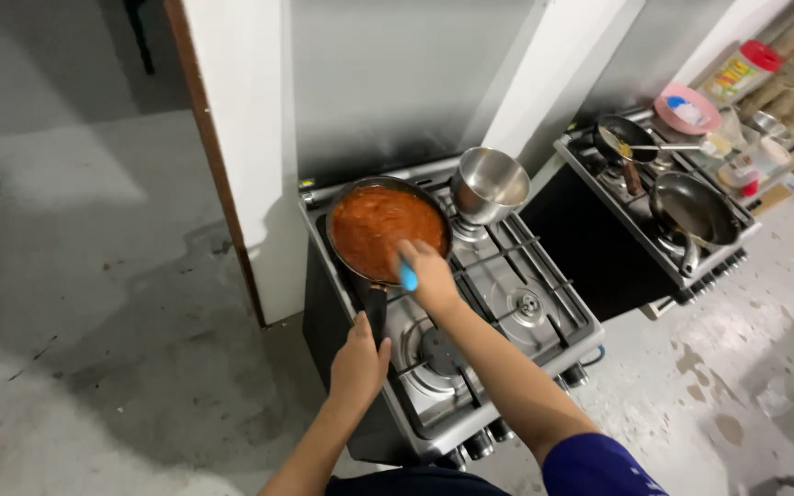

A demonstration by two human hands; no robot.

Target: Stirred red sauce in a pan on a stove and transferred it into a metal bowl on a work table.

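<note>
Sauce point(386, 230) was orange-red, pan point(371, 280) black, utensil handle point(408, 276) light blue, far pot point(489, 184) plain steel, sleeve point(595, 468) dark blue.

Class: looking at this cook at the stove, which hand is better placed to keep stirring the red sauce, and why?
Probably the right hand: it grips the blue-handled utensil over the pan. The left hand holds the pan handle.

One head-worn camera looks steeply down and forward from standing height onto a gas stove point(470, 303) close below, tilted so the frame leans. A second stove point(654, 202) (farther right) and grey floor point(94, 349) fill the edges.
</note>
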